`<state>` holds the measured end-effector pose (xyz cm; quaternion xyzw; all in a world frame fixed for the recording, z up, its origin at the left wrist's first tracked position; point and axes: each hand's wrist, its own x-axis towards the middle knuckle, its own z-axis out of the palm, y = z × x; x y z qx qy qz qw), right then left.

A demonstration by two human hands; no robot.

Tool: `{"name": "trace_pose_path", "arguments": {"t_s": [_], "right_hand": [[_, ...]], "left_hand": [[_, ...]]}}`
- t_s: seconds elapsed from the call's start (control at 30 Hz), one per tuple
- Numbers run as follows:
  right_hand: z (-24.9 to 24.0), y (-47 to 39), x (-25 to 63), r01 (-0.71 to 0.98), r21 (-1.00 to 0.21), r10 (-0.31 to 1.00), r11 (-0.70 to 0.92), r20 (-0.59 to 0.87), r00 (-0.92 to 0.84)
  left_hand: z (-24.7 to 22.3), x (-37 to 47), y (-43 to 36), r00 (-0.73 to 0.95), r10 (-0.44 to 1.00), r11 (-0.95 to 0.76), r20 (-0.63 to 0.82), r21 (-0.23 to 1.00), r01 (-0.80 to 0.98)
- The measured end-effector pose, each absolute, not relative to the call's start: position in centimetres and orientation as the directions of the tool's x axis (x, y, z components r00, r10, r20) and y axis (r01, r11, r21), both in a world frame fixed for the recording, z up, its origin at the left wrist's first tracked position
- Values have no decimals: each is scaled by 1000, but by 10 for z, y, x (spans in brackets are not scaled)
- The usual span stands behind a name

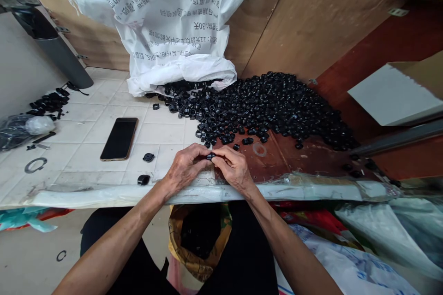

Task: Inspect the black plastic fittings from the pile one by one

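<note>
A small black plastic ring-like part point(210, 156) is pinched between my two hands above the table's front edge. My left hand point(187, 166) grips it from the left with thumb and forefinger. From the right, my right hand point(233, 166) closes its thumb and fingertips on the same part. The fingers cover much of it, so its full shape is hidden. Just beyond my hands lies a large heap of similar black parts point(270, 106). Left of my left hand are a round black part point(148, 157) and a black ring part point(143, 179), apart from each other.
A white woven sack point(176, 23) lies with its mouth at the heap. A phone point(119, 139) rests on the table's left side, near a flat grey ring point(35, 165). Below the padded table edge point(114, 196), an open yellow bag point(176, 235) stands between the person's legs.
</note>
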<state>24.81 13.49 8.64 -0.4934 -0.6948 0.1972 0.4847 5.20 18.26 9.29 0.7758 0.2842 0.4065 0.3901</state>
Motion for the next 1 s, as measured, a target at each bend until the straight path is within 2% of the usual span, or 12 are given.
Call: {"name": "trace_pose_path", "arguments": {"t_s": [0.17,0.27,0.4,0.5,0.63,0.73,0.9,1.0], "right_hand": [[85,136,250,402,-761,844,510,532,-63],[89,135,250,375,-770,842,516,538,-54],[90,135,248,385,-796,861,468,509,6],[86,135,247,326,-855,894,404,445,57],[81,134,247,263,-888,909,377,409,76],[79,134,246,287,-882,906,375,413,86],[78,134,244,425,-840,904,337,415,105],[80,131,244,482,-813,910,326,407,71]], "left_hand": [[92,52,183,461,860,-296,219,950,101],[91,53,182,461,871,-224,170,972,65],[92,54,182,461,852,-310,250,949,59],[93,54,182,469,832,-390,297,914,113],[93,53,182,475,853,-322,216,934,154],[92,53,182,480,855,-291,195,948,133],[92,54,182,532,785,-431,317,897,102],[92,54,182,544,768,-462,339,881,103]]}}
